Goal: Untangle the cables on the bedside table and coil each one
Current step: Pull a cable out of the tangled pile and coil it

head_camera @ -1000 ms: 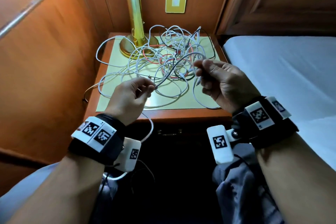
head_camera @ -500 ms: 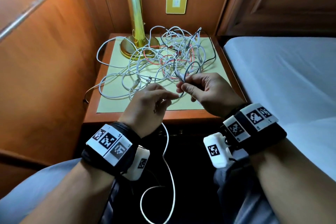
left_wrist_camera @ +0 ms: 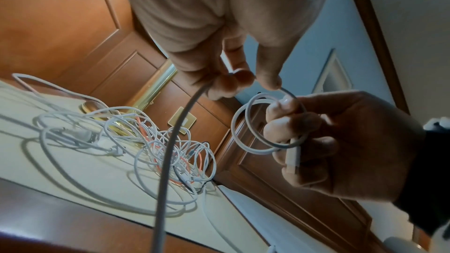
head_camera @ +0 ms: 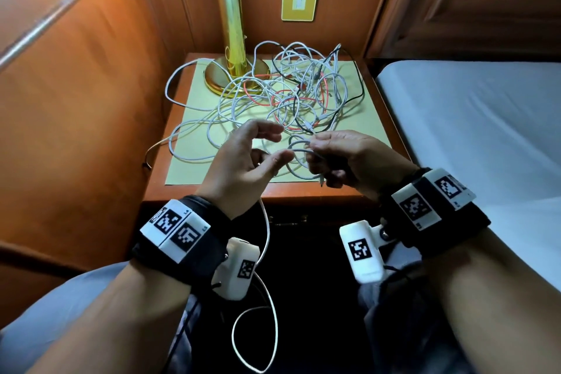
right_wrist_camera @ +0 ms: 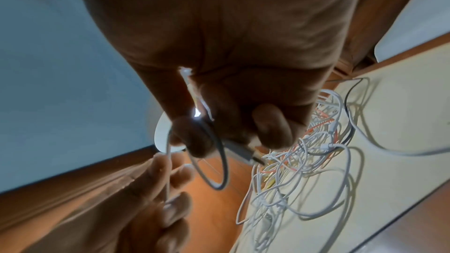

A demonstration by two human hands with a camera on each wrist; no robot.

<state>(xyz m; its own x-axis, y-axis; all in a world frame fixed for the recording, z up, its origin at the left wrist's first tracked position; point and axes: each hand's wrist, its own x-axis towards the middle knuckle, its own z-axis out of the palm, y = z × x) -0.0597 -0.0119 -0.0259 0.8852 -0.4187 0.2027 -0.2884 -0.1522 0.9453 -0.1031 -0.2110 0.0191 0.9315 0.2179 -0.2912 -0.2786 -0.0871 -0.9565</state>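
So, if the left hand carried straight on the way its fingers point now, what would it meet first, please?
Most likely the small coil of white cable in the right hand. The left hand points right at it from close by, though the exact gap between them is hard to judge.

A wooden bedside table [head_camera: 158, 188] carries a pale yellow mat [head_camera: 194, 118] covering most of its top. On the mat lies a tangle of white cables [head_camera: 273, 94] with 1 red cable [head_camera: 261, 102] and 1 black cable [head_camera: 359, 91] threaded through it. A brass lamp base [head_camera: 218, 82] stands at the mat's far left corner, touching the tangle.
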